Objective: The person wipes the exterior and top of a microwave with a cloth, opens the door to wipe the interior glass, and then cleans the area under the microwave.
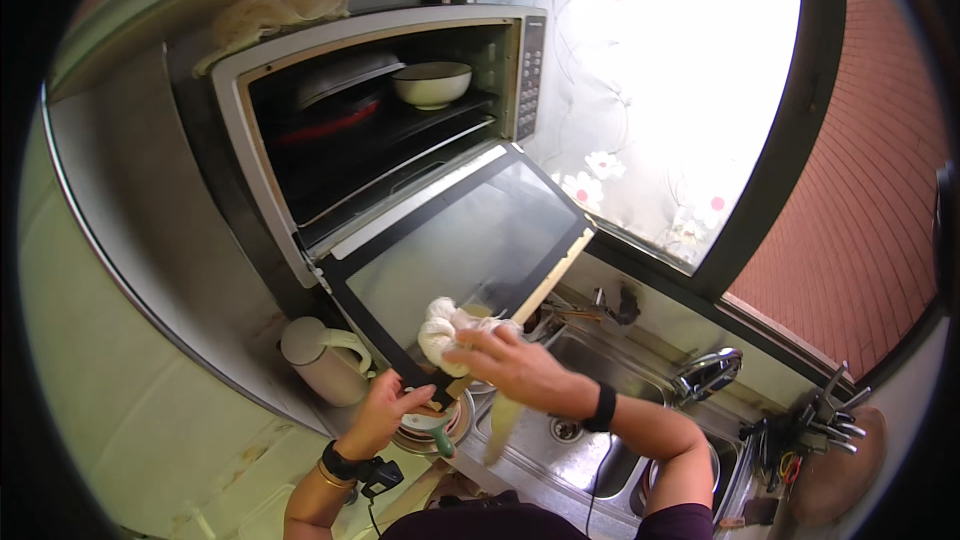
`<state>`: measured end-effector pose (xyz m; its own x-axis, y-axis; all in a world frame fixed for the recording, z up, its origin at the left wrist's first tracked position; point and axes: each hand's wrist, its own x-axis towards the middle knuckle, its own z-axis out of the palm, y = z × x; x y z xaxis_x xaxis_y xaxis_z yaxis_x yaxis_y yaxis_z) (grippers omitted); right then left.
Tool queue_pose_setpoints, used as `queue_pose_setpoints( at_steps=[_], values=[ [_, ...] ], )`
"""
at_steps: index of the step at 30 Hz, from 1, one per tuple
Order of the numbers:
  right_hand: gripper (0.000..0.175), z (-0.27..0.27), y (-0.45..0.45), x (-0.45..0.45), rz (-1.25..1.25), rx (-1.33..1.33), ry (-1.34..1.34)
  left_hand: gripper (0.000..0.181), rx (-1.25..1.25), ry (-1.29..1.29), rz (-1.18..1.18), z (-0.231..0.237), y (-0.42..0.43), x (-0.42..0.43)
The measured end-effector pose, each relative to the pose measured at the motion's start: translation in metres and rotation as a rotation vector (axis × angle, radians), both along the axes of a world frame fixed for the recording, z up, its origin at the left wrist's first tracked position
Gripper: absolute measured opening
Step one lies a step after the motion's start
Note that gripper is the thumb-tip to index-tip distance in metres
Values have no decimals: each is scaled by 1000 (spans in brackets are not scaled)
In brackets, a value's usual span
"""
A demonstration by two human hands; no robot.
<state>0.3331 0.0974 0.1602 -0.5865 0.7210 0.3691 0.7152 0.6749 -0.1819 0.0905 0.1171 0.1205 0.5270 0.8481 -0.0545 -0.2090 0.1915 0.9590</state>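
Note:
A built-in oven (pixel 379 30) has its glass-panelled door (pixel 450 232) folded down towards me. My left hand (pixel 386 412) grips the near left corner of that door, thumb on top. Under my right hand (pixel 517 367) is a bunched white cloth (pixel 442 334), held against the inner side of the door near its front edge. Inside the oven, a cream bowl (pixel 433 86) with a dark rim stands on a rack. A red-edged pan (pixel 330 124) and a grey metal lid or pan (pixel 349 79) sit to its left, partly in shadow.
Beneath the door, a pale electric kettle (pixel 322 364) stands at left beside stacked dishes with a green handle (pixel 444 444). A steel sink (pixel 540 457) with a chrome faucet (pixel 709 373) lies at right. Knives fill a holder (pixel 817 420) farther right. A crumpled cloth (pixel 274 15) tops the oven.

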Motion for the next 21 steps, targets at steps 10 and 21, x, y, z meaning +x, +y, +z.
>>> queue_pose_setpoints(
  at_steps=[10, 21],
  values=[
    [38, 44, 255, 111, -674, 188, -49, 29, 21, 37, -80, 13, -4, 5],
    [59, 46, 166, -70, -10, 458, -218, 32, -45, -8, -62, -12, 3, 0]
  ],
)
